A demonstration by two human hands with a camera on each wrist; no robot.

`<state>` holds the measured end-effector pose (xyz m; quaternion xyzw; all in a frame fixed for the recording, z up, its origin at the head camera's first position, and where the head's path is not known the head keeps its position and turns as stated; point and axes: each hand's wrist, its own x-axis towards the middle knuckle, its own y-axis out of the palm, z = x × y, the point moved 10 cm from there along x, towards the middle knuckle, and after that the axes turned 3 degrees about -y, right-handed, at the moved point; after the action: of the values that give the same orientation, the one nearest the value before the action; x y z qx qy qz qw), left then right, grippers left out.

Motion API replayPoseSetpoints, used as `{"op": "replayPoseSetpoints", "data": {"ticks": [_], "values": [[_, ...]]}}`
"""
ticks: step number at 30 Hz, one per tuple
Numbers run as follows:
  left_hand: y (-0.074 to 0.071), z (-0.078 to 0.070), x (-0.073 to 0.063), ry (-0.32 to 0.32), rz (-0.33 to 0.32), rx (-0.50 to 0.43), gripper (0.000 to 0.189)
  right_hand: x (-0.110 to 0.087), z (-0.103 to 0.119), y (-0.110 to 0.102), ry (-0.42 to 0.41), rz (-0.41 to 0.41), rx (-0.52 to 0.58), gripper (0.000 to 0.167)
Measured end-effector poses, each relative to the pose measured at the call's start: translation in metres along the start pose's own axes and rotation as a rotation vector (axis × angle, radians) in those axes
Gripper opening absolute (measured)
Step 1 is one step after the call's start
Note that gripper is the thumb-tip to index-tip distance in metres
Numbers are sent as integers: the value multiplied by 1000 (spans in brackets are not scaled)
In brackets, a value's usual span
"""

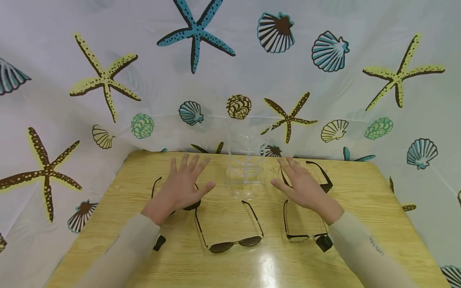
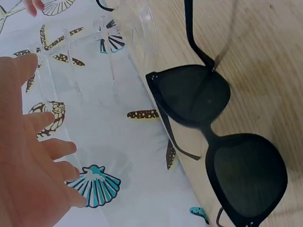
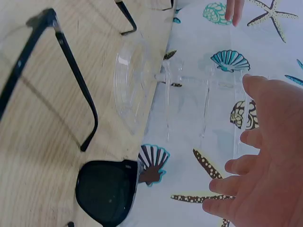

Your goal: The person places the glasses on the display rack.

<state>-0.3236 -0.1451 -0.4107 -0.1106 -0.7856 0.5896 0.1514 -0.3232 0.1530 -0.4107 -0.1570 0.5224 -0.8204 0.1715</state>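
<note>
My left hand [image 1: 183, 186] is spread palm down above dark-lensed black sunglasses [image 2: 189, 94], its fingers straight and holding nothing; in the head view it covers much of them. Opposite it, my right hand [image 1: 304, 188] is likewise spread, over another pair of black sunglasses [image 1: 327, 187]. Between the hands stands a clear plastic display stand [image 1: 246, 176] with curved tiers and no glasses on it. Aviator sunglasses [image 1: 235, 244] lie unfolded nearer the front. To their right are clear-lensed eyeglasses [image 1: 299, 237] with a black tag [image 1: 324, 243] at one lens.
A small black piece [image 1: 159, 243] shows beside the left sleeve [image 1: 129, 240]. The wooden table [image 1: 230, 270] ends at a white cloth [image 1: 223, 80] printed with starfish and shells, which rises behind it and along both sides.
</note>
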Motion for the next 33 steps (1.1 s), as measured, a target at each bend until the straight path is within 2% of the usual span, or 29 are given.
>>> {"op": "replayPoseSetpoints", "data": {"ticks": [4,13,18,24,27,33], "values": [[4,-5,-10,10,5,-53,83,-4,9,10,-15,21,43,84],[14,-19,-36,29,41,-236,84,-14,26,33,-48,61,192,80],[18,-18,-48,9,41,-315,81,-17,34,44,-68,79,263,77],[27,-12,-57,-49,61,-421,77,-20,36,57,-44,117,371,74],[26,-10,-63,-67,46,-474,73,-22,34,62,-33,105,420,72],[22,-6,-78,-111,-48,-491,63,-24,33,68,-28,81,490,60]]}}
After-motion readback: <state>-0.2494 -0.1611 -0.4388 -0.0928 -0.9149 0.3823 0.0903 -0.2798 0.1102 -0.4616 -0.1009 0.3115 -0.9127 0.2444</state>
